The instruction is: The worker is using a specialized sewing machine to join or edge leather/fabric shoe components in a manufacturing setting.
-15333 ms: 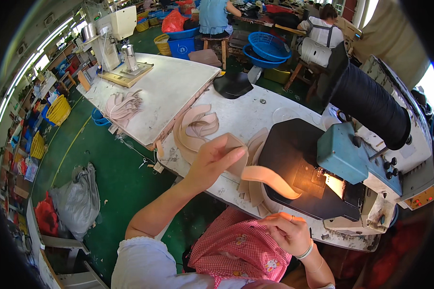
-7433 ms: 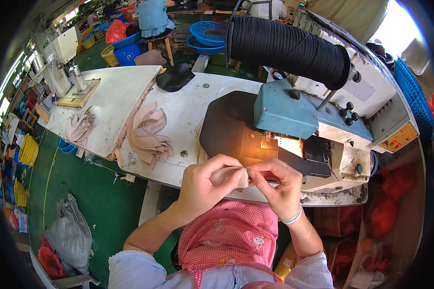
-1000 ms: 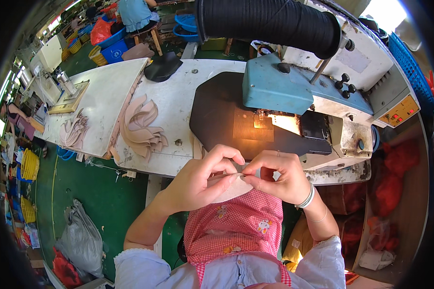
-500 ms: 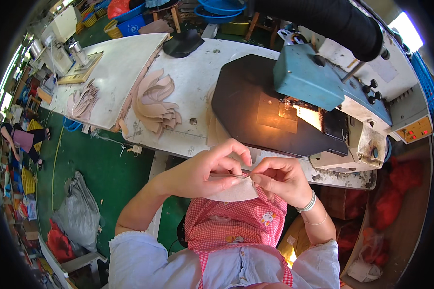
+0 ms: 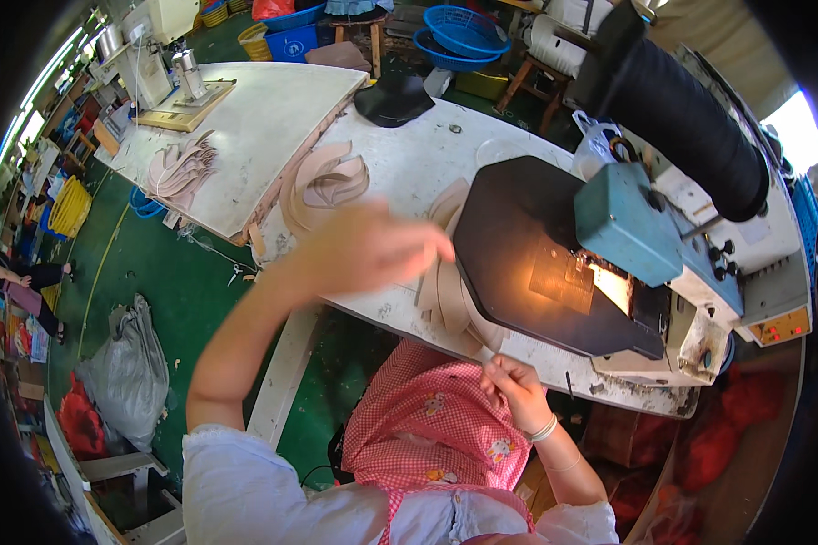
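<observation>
My left hand (image 5: 373, 250) is smeared by motion above the white table (image 5: 400, 300), between two groups of beige curved fabric pieces. Its finger positions are too blurred to read. One pile of pieces (image 5: 323, 182) lies beyond it to the left. More curved pieces (image 5: 450, 295) lie to its right, partly hidden under the dark plate (image 5: 509, 218) of a sewing machine. My right hand (image 5: 515, 386) is at the table's front edge, fingers closed in a pinch. A pale tip shows by its fingertips; whether they grip it cannot be made out.
The blue sewing machine head (image 5: 627, 222) stands on the right, its lamp lighting the plate. A large black thread cone (image 5: 691, 118) rises behind it. Another fabric pile (image 5: 180, 168) and a black piece (image 5: 394, 100) lie farther off. A grey sack (image 5: 132, 381) sits on the green floor.
My hands have come apart from the beige piece they pinched together. The left moved up over the table, the right down to its edge. The view has shifted, too.
</observation>
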Demonstrator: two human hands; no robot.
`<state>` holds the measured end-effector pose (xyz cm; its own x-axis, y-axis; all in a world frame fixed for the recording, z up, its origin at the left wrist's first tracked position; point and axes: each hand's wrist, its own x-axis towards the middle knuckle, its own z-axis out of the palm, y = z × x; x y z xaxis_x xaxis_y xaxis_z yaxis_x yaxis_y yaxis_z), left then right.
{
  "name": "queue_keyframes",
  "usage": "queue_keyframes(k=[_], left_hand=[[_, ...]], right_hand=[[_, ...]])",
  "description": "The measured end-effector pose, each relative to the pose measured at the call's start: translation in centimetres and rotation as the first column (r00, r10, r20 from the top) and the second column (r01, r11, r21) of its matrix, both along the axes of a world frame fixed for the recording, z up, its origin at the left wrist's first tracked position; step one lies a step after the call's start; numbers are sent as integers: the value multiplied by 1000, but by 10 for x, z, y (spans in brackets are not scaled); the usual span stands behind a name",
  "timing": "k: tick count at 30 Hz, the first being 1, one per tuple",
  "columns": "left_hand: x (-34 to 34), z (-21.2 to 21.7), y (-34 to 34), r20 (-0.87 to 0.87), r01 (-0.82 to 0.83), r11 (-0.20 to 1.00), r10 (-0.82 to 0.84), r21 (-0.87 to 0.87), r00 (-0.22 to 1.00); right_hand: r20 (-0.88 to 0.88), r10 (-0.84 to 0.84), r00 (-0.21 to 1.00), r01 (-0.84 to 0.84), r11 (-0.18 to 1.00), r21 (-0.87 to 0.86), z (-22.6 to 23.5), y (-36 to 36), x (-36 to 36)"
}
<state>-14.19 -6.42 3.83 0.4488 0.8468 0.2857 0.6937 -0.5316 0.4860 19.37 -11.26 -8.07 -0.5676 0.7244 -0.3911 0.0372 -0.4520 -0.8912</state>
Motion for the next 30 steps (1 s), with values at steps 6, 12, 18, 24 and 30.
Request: queue_keyframes(k=[6,12,18,24,30], left_hand=[[-41,-50,152,82,16,891,-59,455,995],[-46,-189,180,-75,-42,932,73,359,994],[-13,-180,119,378,-182,981,142,71,915],[44,-155,33,697,271,821,200,-503,689],[78,-166,18,744,304,795,254,-524,618]], right_hand=[[196,62,979,-81,993,91,-13,8,-11],[484,-227,845,-299,549,780,-31,50,-38],[400,-502,767,-407,101,908,-58,88,-50],[395,-627,671,-512,-6,859,-98,103,22],[470,-183,864,-358,432,828,-10,41,-22]])
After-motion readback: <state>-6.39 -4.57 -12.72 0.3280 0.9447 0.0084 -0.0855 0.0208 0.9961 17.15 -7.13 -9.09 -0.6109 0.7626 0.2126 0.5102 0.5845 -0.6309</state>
